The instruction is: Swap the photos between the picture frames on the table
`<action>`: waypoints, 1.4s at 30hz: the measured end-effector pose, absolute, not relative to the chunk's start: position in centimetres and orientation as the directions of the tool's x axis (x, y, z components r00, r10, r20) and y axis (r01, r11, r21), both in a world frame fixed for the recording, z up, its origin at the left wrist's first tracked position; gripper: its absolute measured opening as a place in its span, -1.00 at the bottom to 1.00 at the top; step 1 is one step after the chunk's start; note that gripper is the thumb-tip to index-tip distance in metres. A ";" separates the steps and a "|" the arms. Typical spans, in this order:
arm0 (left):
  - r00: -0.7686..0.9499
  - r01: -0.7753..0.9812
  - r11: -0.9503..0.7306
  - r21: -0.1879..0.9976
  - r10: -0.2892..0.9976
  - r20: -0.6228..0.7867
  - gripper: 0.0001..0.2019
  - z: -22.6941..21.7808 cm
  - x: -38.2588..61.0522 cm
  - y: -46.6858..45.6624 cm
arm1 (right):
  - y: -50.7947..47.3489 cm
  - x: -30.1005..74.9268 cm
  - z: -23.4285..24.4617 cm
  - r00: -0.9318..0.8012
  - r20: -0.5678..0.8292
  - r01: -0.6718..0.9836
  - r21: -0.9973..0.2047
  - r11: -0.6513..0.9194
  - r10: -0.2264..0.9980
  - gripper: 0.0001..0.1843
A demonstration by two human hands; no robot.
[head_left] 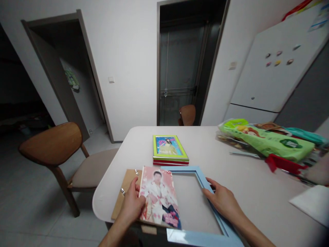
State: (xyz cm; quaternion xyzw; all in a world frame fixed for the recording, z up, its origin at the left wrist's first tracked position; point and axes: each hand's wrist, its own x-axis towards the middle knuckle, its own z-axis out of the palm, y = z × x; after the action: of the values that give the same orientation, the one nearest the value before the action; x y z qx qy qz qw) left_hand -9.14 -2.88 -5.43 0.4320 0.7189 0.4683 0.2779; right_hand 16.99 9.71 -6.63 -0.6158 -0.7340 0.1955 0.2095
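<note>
My left hand (132, 202) grips the left edge of a pink photo print (160, 199) of a figure in a floral robe, thumb on top. The print lies over the left side of a light blue picture frame (197, 173), which lies flat and empty on the white table (231, 164). Under the print sits a brown backing board (127, 188) with metal clips. My right hand (222, 200) rests on the frame's right rail, fingers curled over its inner edge.
A stack of frames, green on top with a picture (169, 147), lies farther back on the table. Green snack bags (267, 139) and a red item (282, 163) crowd the right side. A wooden chair (61, 154) stands at the left; a white fridge (277, 68) is behind right.
</note>
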 end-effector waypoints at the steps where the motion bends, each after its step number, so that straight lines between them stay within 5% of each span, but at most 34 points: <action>1: -0.467 0.455 0.199 0.868 0.883 0.042 -0.39 -5.8 -9.1 -3.0 | 9.7 16.9 -6.8 -0.167 0.083 0.839 -0.512 0.185 0.983 -0.47; 6: -0.363 0.747 0.164 0.644 0.913 0.188 -0.49 -5.8 -8.8 -3.6 | 9.4 16.7 -7.1 -0.208 0.141 0.876 -0.413 0.249 0.968 -0.48; 13: -0.244 0.848 0.053 0.527 0.922 0.299 -0.53 -5.5 -7.7 -4.6 | 9.5 16.8 -7.3 -0.215 0.156 0.886 -0.385 0.259 0.964 -0.50; 17: -0.083 0.845 -0.065 0.531 0.965 0.250 -0.41 -5.5 -6.4 -5.7 | 8.7 16.5 -6.7 -0.242 0.286 0.842 -0.413 0.347 0.927 -0.52; 20: 0.031 0.838 -0.101 0.537 0.990 0.137 -0.32 -5.4 -5.6 -6.1 | 7.4 14.9 -6.4 -0.280 0.281 0.706 -0.588 0.395 0.918 -0.53; 24: 0.060 0.845 -0.107 0.525 0.993 0.105 -0.30 -5.6 -4.9 -5.9 | 5.5 11.2 -6.3 -0.407 0.011 0.376 -0.909 0.179 0.913 -0.46; 28: 0.058 0.821 -0.167 0.545 0.976 0.212 -0.37 -5.7 -4.8 -5.1 | 4.2 8.1 -4.5 -0.461 -0.006 0.022 -1.000 0.005 0.887 -0.32; 32: -0.196 0.613 -0.215 0.760 0.891 0.410 -0.53 -4.0 -4.9 -4.4 | 3.5 7.7 -2.5 -0.375 0.079 -0.153 -0.988 0.022 0.924 -0.31; 35: -0.487 0.186 -0.218 0.958 0.827 0.282 -0.66 -2.5 -3.6 -4.0 | 3.6 8.5 -2.9 -0.278 -0.092 -0.093 -0.988 -0.122 0.956 -0.32; 39: -0.429 -0.400 -0.204 0.893 0.903 0.014 -0.61 -3.0 -1.0 -3.5 | 4.5 10.3 -4.1 -0.294 -0.204 -0.241 -0.930 -0.279 0.934 -0.40; 42: -0.399 -0.431 -0.178 0.885 0.917 -0.010 -0.49 -4.3 -0.5 -3.2 | 6.0 12.7 -4.0 -0.282 -0.191 -0.233 -0.937 -0.261 0.940 -0.43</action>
State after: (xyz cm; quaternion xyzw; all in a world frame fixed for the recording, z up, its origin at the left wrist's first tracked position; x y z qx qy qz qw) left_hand -0.53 -3.24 -4.26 0.2798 0.4342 0.7147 0.4716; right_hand 12.66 5.97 -3.97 -0.4141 -0.4270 0.6773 0.4329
